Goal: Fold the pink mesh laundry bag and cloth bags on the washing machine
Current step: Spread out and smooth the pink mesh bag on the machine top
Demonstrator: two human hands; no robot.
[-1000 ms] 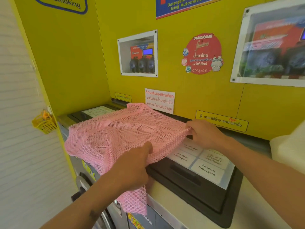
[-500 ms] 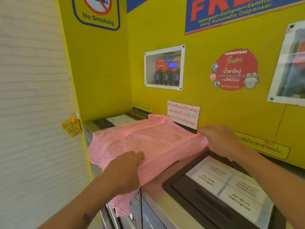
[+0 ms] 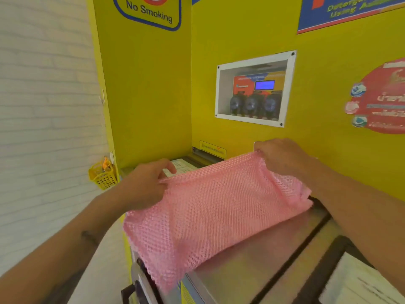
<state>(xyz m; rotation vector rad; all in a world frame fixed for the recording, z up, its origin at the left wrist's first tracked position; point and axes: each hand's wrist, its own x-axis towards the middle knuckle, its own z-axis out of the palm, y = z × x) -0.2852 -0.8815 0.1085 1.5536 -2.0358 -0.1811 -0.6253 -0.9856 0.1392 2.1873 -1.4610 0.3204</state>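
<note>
Both hands, left (image 3: 144, 183) and right (image 3: 282, 157), pinch the bag's (image 3: 210, 207) far edge over the washer (image 3: 252, 260); near edge overhangs washer front, may slide off if released.

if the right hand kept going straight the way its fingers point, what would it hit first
Probably the yellow wall. The right hand pinches the pink mesh bag at its far corner, fingers aimed up-left toward the back panel; how far behind that is stays unclear.

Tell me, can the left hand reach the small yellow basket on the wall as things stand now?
Probably yes. The yellow basket hangs just left of the left hand with nothing between them, but that hand is pinching the pink mesh bag and must release it first.
</note>
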